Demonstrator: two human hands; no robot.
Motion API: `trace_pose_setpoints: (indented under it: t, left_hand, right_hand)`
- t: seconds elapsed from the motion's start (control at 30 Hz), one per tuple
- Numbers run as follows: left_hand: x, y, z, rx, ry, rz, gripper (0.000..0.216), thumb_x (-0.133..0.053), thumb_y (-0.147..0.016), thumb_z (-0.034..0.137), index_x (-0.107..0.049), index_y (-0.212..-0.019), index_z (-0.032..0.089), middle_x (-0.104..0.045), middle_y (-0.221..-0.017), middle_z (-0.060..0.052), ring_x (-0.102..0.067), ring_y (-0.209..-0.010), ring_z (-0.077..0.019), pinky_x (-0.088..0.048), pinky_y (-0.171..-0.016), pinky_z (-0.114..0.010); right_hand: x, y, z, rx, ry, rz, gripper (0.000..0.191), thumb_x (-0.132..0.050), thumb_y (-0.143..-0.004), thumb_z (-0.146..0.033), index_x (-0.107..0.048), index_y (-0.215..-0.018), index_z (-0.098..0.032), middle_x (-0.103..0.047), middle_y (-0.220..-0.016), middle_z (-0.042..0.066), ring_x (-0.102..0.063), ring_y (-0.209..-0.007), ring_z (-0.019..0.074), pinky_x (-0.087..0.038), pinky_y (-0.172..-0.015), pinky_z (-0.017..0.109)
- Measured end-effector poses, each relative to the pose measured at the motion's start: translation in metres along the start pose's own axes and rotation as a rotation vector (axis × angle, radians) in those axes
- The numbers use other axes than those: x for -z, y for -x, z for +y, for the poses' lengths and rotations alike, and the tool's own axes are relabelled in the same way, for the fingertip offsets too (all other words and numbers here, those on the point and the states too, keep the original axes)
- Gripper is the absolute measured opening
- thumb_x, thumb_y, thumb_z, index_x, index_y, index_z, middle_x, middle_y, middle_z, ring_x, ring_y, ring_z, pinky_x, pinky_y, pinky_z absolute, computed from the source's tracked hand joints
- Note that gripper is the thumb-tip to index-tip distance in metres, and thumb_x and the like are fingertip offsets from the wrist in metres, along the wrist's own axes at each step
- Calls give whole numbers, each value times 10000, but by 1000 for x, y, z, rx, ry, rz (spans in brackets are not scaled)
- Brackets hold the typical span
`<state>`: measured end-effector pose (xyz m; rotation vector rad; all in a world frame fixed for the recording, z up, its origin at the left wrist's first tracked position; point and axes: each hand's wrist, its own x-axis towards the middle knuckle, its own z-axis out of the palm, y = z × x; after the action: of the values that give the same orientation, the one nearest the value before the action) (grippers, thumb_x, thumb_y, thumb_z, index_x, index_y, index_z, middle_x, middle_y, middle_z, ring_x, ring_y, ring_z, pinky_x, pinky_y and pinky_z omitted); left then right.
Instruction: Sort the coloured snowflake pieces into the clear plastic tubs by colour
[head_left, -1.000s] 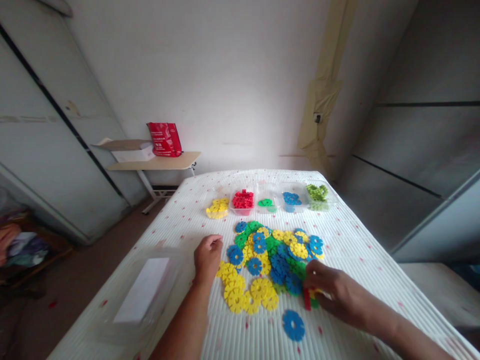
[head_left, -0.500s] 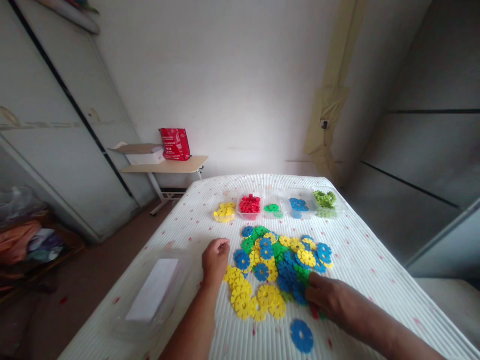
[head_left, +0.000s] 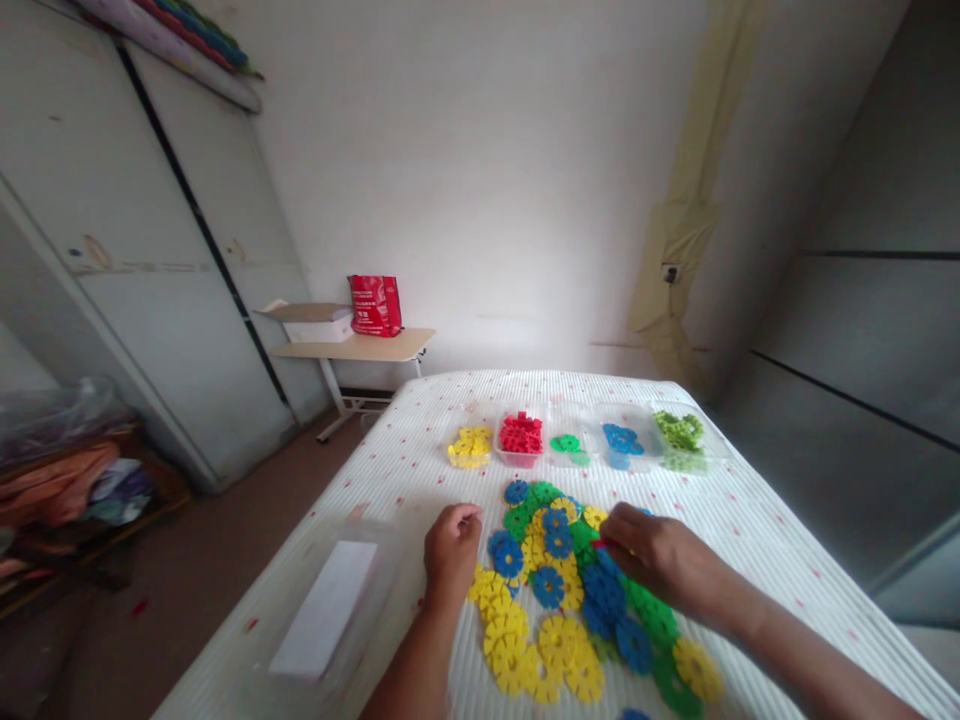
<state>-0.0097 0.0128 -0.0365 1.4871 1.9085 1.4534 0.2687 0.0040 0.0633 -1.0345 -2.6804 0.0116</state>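
A spread of snowflake-shaped plastic discs in blue (head_left: pixel 547 587), yellow (head_left: pixel 508 665) and green (head_left: pixel 660 615) lies on the table before me, many overlapping. My right hand (head_left: pixel 652 550) is over the right part of this heap, fingers closed. A small red plastic piece (head_left: pixel 598 544) shows at its fingertips; most of it is hidden. To the left of the heap, my left hand (head_left: pixel 452 545) rests with its fingers curled together. Whatever is inside them, if anything, is hidden. Some discs lie beneath my right hand and forearm.
Along the far side stand clear tubs with yellow discs (head_left: pixel 470 443), red blocks (head_left: pixel 520 436), green discs (head_left: pixel 566 443), blue discs (head_left: pixel 622 440) and light-green pieces (head_left: pixel 679 432). At the left lies a clear plastic lid (head_left: pixel 375 580) with a white label. Behind is a side table (head_left: pixel 375 347) with a red bag (head_left: pixel 375 305).
My right hand has moved from the near right edge of the heap up and away over it, baring green and yellow discs. My left hand stays beside the heap. The view has shifted slightly.
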Motion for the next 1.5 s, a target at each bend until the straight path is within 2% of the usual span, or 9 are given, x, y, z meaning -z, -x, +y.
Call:
trace_pose_setpoints:
  t: [0.23, 0.37, 0.53, 0.7, 0.8, 0.9, 1.1, 1.33, 1.5]
  left_hand:
    - [0, 0, -3, 10, 14, -11, 201, -487, -708, 267, -672, -741, 197, -704, -772, -39, -635, -727, -181, -484, -722, -304]
    - [0, 1, -2, 57, 28, -46, 201, -484, -708, 283, -668, -740, 208, -699, -785, -41, -635, -759, -195, -479, -773, -329]
    - [-1, 1, -2, 105, 59, -75, 209, -467, -708, 271, -666, -732, 213, -695, -795, -50, -632, -768, -204, -476, -794, -346]
    - [-1, 1, -6, 120, 111, -79, 208, -480, -709, 303, -667, -706, 211, -696, -790, -64, -636, -801, -218, -486, -794, -341]
    - [-1, 0, -8, 113, 117, -89, 215, -480, -707, 328, -662, -689, 215, -692, -762, -59, -638, -778, -214, -493, -777, -327]
    - [0, -1, -10, 84, 104, -100, 212, -490, -694, 343, -662, -673, 220, -690, -726, -51, -639, -734, -208, -501, -739, -312]
    - [2, -3, -10, 62, 75, -81, 238, -500, -690, 385, -679, -693, 228, -710, -763, -46, -652, -730, -205, -513, -727, -308]
    - [1, -4, -8, -62, -19, -53, 226, -496, -712, 353, -681, -708, 222, -710, -736, -44, -654, -697, -186, -514, -652, -262]
    - [-2, -2, -7, -146, -31, -122, 230, -511, -740, 346, -682, -817, 213, -694, -877, -65, -654, -813, -197, -531, -697, -278]
  right_hand:
    - [-2, -115, 33, -156, 72, 56, 224, -422, -920, -259, -617, -873, -156, -617, -832, 48, -591, -701, 128, -460, -634, 254]
    - [-6, -171, 40, -189, 78, 95, 298, -522, -885, -333, -543, -1131, -164, -578, -1117, 67, -589, -919, 177, -505, -778, 377]
    - [-15, -204, 44, -190, 67, 172, 316, -526, -884, -330, -530, -1158, -173, -557, -1166, 71, -577, -969, 192, -496, -811, 400]
    - [-18, -209, 59, -233, 59, 242, 312, -527, -883, -338, -534, -1149, -175, -565, -1149, 66, -583, -945, 182, -503, -796, 390]
    - [-9, -195, 76, -278, 62, 297, 213, -454, -910, -233, -590, -1048, -147, -628, -1001, 72, -609, -843, 153, -500, -760, 325]
    - [4, -165, 95, -310, 75, 370, 280, -357, -875, -126, -630, -933, -138, -658, -901, 91, -624, -805, 159, -482, -746, 281]
    - [12, -71, 124, -330, 105, 561, 282, -359, -863, -259, -626, -860, -171, -676, -836, 87, -651, -739, 185, -499, -695, 290]
    - [-25, 55, 137, -536, 52, 568, 265, -402, -832, -346, -631, -816, -212, -702, -809, 76, -677, -691, 206, -532, -642, 297]
    - [-52, 87, 137, -634, -45, 421, 280, -385, -828, -354, -637, -806, -233, -713, -826, 51, -680, -718, 206, -537, -647, 295]
